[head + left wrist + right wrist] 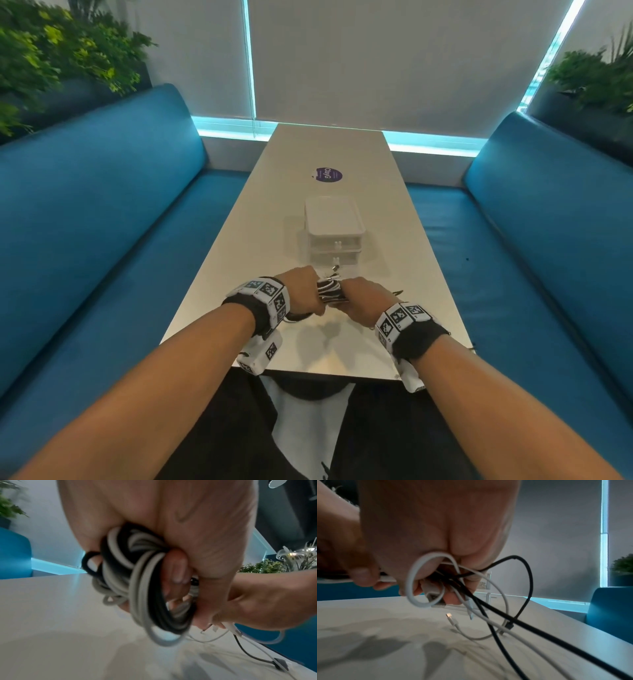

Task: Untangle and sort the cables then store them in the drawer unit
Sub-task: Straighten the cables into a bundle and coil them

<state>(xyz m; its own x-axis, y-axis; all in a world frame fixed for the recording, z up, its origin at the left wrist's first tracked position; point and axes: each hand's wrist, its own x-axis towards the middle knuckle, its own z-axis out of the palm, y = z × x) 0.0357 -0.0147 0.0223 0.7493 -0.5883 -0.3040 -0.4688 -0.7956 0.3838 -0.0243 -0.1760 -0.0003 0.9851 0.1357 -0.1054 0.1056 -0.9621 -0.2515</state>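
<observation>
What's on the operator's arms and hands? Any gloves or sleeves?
No gloves and no sleeves: both forearms are bare. The left hand and right hand each have a black wrist strap behind them, carrying a white band of black-and-white square fiducial markers. A white marker-printed block hangs below the left wrist, and a similar white piece hangs below the right. No rings are visible on the fingers.

Your left hand and right hand sit side by side above the near end of the table, the cable bundle held between them. Loose cable ends trail onto the table to your right. Just beyond the hands stands the drawer unit; a round sticker lies farther behind it. Benches flank the table left and right.
</observation>
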